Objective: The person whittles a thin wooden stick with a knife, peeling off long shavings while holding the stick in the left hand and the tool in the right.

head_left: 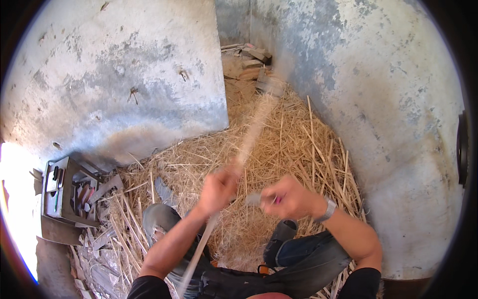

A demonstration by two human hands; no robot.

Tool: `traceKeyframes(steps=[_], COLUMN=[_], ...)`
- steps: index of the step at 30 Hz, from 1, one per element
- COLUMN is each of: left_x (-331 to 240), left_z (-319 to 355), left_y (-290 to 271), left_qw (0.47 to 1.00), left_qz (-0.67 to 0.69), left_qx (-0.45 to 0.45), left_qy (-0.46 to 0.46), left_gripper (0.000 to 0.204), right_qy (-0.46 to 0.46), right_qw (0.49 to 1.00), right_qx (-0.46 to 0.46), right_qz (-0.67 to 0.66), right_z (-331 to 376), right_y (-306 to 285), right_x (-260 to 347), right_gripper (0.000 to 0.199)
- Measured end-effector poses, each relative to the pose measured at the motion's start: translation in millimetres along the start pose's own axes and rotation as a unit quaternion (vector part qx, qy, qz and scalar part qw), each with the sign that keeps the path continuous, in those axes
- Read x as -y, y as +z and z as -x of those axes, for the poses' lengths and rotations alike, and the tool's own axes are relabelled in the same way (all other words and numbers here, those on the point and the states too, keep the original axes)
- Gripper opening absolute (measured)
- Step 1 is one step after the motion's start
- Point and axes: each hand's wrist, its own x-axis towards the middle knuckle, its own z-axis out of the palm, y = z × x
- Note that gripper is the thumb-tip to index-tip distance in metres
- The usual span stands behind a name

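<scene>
A long, thin pale strip of wood or bamboo [254, 132] slants from the far middle down past my left side. My left hand [219, 191] is closed round it near its middle, and its far end is smeared by motion. My right hand [294, 198] is closed round what looks like a knife [253, 199]; its short grey blade points toward the strip and is blurred. A bit of pink shows between those fingers. Whether the blade touches the strip I cannot tell; it appears a little to the right of it.
Straw-like shavings [284, 134] and split strips cover the floor around my bent legs. A small wooden stand [64, 189] holding tools is at the left, beside scraps. Worn plaster walls [149, 74] rise on both sides. Stacked wooden pieces [254, 57] lie in the far corner.
</scene>
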Motion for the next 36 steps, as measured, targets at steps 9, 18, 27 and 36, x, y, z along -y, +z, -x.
traceKeyframes(steps=[9,18,27,36], left_x=[-10,-21,-24,-16], left_z=[-4,2,-2,-8], left_y=[-11,-4,0,-13], left_qw=[0.983,0.972,0.950,0.962], left_qz=[0.160,0.223,0.292,0.244], left_qx=[-0.046,0.060,0.092,0.013], left_qy=[-0.072,-0.052,-0.053,-0.122], left_gripper=[0.049,0.049,0.050,0.051], right_qy=[0.076,0.068,-0.001,0.197], right_qw=[0.993,0.973,0.961,0.890], right_qx=[-0.052,-0.218,-0.238,0.051], right_qz=[0.074,0.035,0.138,0.407], right_z=[8,2,-13,13], right_y=[-20,-19,-36,-71], right_x=[1,-6,-2,11], right_gripper=[0.015,0.026,0.025,0.029])
